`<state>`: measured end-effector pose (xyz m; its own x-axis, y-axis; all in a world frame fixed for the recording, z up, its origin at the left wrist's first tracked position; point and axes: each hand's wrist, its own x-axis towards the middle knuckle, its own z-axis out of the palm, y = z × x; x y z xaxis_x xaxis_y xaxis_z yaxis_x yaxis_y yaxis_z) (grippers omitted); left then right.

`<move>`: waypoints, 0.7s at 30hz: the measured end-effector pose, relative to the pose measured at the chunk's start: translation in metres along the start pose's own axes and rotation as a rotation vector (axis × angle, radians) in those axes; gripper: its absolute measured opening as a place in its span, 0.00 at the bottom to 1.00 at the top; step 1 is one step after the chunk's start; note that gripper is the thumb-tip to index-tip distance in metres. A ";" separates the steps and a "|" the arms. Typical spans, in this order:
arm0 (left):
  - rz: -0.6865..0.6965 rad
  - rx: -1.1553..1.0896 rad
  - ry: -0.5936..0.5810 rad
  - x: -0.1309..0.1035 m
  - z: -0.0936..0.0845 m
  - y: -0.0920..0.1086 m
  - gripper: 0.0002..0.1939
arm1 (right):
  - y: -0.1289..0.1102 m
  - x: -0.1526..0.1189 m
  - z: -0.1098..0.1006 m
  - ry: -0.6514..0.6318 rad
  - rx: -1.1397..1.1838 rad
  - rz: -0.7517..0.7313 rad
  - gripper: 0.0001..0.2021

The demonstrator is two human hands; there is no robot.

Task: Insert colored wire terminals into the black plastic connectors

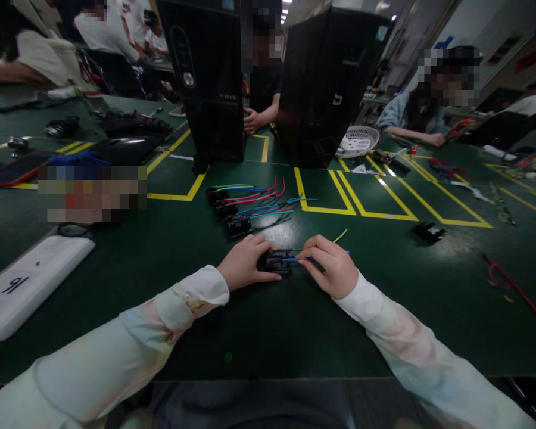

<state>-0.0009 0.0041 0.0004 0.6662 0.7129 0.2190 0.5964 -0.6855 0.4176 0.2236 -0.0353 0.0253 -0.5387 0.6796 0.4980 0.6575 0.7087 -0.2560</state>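
Observation:
Near the middle of the green table, my left hand (249, 262) grips a small black terminal block (279, 269) by its left end, thumb along the near side. At the block's right end my right hand (329, 265) pinches a blue wire (289, 259) that lies along the block. A green wire and a yellow-green wire tip (340, 236) come out beyond my right fingers. Whether the blue wire is seated in the block, I cannot tell. Just behind my hands lie several more black blocks (226, 208) with red, blue and green wires pointing right.
Two black computer towers (214, 95) stand at the back, with a person's hand (252, 121) between them. A white power strip (36, 286) lies left. To the right are another black block (429, 232), a red wire (513, 286) and a white basket (361, 140). Yellow tape marks the table.

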 end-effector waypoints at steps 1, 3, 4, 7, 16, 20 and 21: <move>-0.001 -0.004 0.000 0.000 0.000 0.000 0.28 | 0.000 0.000 0.000 0.005 0.002 0.001 0.05; 0.000 -0.013 0.002 0.000 0.000 0.000 0.28 | -0.001 0.000 -0.001 0.001 0.009 -0.005 0.06; 0.000 -0.017 0.005 0.000 0.000 0.000 0.28 | -0.001 0.000 -0.001 -0.003 0.011 -0.007 0.06; 0.002 -0.020 0.010 0.000 0.000 -0.001 0.28 | 0.000 0.000 0.000 0.002 0.004 -0.002 0.06; 0.005 -0.015 0.013 0.000 0.002 -0.001 0.28 | 0.001 -0.001 0.001 0.022 0.020 -0.005 0.05; 0.000 -0.028 0.013 0.000 0.001 -0.001 0.28 | 0.001 -0.001 0.002 0.001 0.028 -0.012 0.05; 0.001 -0.027 0.011 0.000 0.001 -0.001 0.28 | 0.001 -0.001 0.002 0.000 0.026 -0.014 0.05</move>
<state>-0.0014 0.0043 -0.0008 0.6619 0.7139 0.2288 0.5832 -0.6821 0.4412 0.2237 -0.0350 0.0233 -0.5478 0.6699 0.5012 0.6361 0.7226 -0.2706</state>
